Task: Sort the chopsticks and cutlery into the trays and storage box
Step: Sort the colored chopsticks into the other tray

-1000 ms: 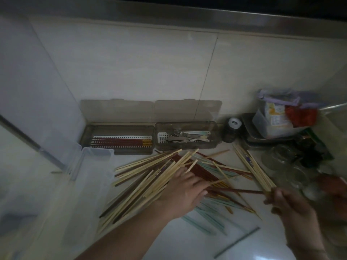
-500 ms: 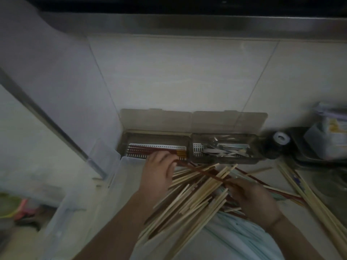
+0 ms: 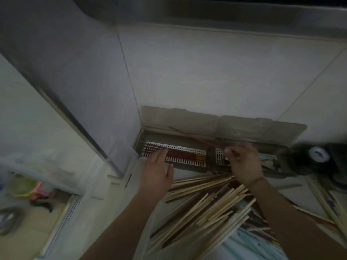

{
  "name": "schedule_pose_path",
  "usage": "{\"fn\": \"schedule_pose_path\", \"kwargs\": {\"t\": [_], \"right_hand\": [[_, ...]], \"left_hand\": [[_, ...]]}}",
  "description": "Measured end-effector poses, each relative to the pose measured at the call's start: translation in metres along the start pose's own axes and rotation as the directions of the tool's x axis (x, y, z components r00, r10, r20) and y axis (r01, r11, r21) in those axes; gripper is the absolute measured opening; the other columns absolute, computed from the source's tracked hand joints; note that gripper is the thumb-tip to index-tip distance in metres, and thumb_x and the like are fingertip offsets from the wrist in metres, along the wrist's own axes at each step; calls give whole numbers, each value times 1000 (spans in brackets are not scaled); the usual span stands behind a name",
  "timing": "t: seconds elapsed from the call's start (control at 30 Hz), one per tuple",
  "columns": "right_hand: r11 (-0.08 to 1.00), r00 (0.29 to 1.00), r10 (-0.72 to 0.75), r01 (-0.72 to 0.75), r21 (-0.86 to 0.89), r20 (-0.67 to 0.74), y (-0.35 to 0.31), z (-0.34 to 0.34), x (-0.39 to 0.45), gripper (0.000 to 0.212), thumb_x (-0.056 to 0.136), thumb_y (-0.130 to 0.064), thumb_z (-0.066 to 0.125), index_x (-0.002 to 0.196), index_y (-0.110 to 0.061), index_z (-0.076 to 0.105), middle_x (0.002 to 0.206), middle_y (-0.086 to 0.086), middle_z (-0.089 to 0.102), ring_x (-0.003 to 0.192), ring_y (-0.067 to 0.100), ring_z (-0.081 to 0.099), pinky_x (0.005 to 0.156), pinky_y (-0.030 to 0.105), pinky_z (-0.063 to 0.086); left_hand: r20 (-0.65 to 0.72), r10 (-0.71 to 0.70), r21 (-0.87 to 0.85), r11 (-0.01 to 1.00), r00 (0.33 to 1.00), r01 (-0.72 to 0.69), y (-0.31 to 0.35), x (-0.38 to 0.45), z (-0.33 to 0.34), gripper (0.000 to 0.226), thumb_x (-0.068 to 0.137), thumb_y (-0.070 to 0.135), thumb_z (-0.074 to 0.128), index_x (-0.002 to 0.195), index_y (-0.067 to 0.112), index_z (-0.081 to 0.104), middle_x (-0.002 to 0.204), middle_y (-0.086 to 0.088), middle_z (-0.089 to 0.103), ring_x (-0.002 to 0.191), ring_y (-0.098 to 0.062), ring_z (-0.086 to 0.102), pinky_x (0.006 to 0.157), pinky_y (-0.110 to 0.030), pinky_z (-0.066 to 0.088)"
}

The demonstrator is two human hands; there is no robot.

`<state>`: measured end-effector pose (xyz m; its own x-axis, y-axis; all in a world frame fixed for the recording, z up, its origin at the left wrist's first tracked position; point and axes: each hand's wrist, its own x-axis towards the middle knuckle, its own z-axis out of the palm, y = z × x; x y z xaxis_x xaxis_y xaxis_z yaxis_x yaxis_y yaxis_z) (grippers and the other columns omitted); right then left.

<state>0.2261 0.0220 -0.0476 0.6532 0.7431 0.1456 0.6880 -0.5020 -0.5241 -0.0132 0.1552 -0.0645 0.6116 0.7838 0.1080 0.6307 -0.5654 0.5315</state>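
My hands at the trays against the tiled wall

My left hand lies flat, fingers straight, on the dark red lacquered chopsticks in the left smoky plastic tray — my right hand pinches thin red chopsticks slanting over the tray; pale bamboo chopsticks litter the bench.

Pale wooden chopsticks, glossy tiles
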Motion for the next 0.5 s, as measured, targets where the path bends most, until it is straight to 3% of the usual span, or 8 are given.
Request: {"fn": "schedule_pose_path", "kwargs": {"t": [0.07, 0.13, 0.3, 0.5], "right_hand": [[993, 999, 9, -4, -120, 41, -16, 17, 8, 42, 85, -54, 42, 92, -28, 74, 107, 2, 59, 107, 31, 47, 84, 29, 28], [985, 997, 3, 12, -172, 83, -38, 30, 7, 27, 88, -49, 52, 93, -33, 74, 120, -1, 54, 115, 30, 37, 93, 37, 30], [956, 979, 41, 20, -292, 201, -55, 56, -3, 21, 90, -49, 52, 102, -44, 68, 148, -1, 28, 138, 35, 6, 113, 54, 7], [934, 971, 32, 55, -354, 236, -55, 56, 4, 24, 88, -51, 51, 109, -48, 63, 154, 0, 17, 142, 38, -9, 112, 58, -10]], "left_hand": [[-14, 39, 26, 999, 999, -39, -5, 2, 4, 35, 87, 31, 46, 105, 11, 69, 104, -7, 65, 96, -27, 62, 88, -39, 52], [15, 48, 62, 997, 999, -49, -5, 5, 3, 32, 86, 32, 44, 90, 14, 70, 92, -3, 62, 85, -23, 60, 77, -37, 51], [-31, 62, 102, 993, 998, -58, -6, 4, 4, 30, 86, 33, 44, 85, 17, 69, 91, -1, 61, 82, -22, 57, 75, -35, 49], [-15, 39, 133, 990, 999, -37, -1, 6, 5, 34, 84, 32, 40, 89, 17, 70, 93, -3, 63, 83, -25, 59, 76, -36, 50]]}}
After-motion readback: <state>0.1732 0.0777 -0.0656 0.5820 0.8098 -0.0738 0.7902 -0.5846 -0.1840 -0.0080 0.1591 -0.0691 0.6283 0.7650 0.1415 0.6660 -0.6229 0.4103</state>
